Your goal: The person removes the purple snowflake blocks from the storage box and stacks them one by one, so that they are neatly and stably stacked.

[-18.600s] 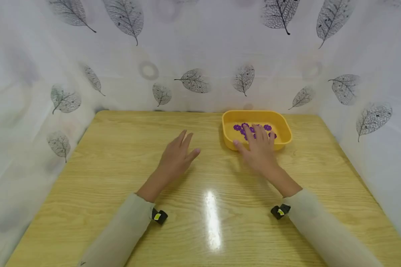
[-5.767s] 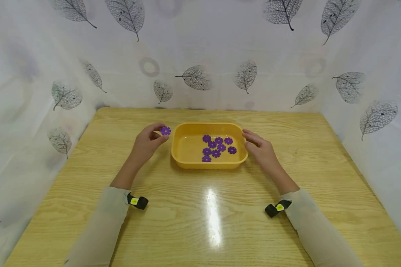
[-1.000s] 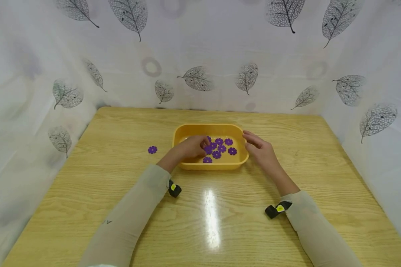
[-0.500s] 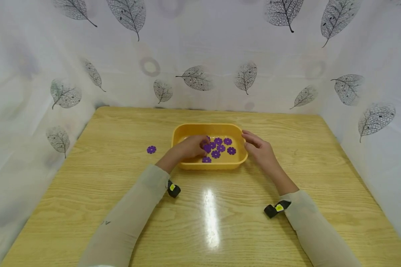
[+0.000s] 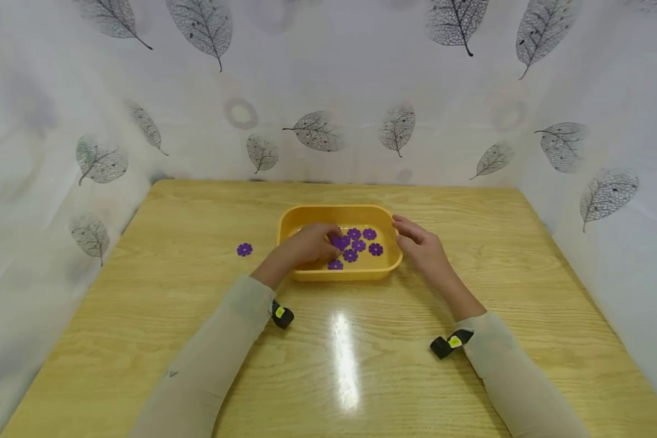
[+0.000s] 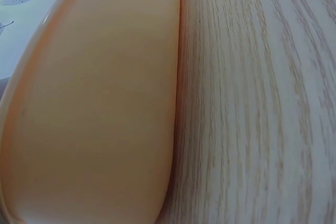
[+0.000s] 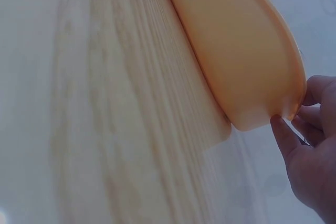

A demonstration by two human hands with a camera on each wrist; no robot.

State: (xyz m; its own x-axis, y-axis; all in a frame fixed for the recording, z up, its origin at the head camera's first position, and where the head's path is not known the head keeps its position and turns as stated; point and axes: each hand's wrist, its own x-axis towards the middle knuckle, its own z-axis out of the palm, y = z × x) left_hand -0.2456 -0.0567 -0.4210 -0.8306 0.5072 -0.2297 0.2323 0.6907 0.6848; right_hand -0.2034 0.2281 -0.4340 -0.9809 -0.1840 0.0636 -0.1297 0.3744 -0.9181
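Note:
A yellow plastic basin stands mid-table, holding several purple flower-shaped discs. Reaching over its left side, my left hand has curled fingers and thumb around a purple disc near the pile; the fingers partly cover it. My right hand holds the basin's right end, thumb against the outer wall and fingers at the rim, as the right wrist view also shows beside the basin wall. In the left wrist view the basin's outer wall hides the left hand.
One purple flower-shaped disc lies on the wooden table left of the basin. A white curtain with leaf prints surrounds the table at the back and sides. Both wrists wear a small black camera.
Since the older frames, the basin has come from the right to the middle, and one disc now lies on the table at left. Over the last second the left hand stays among the discs, nearly still.

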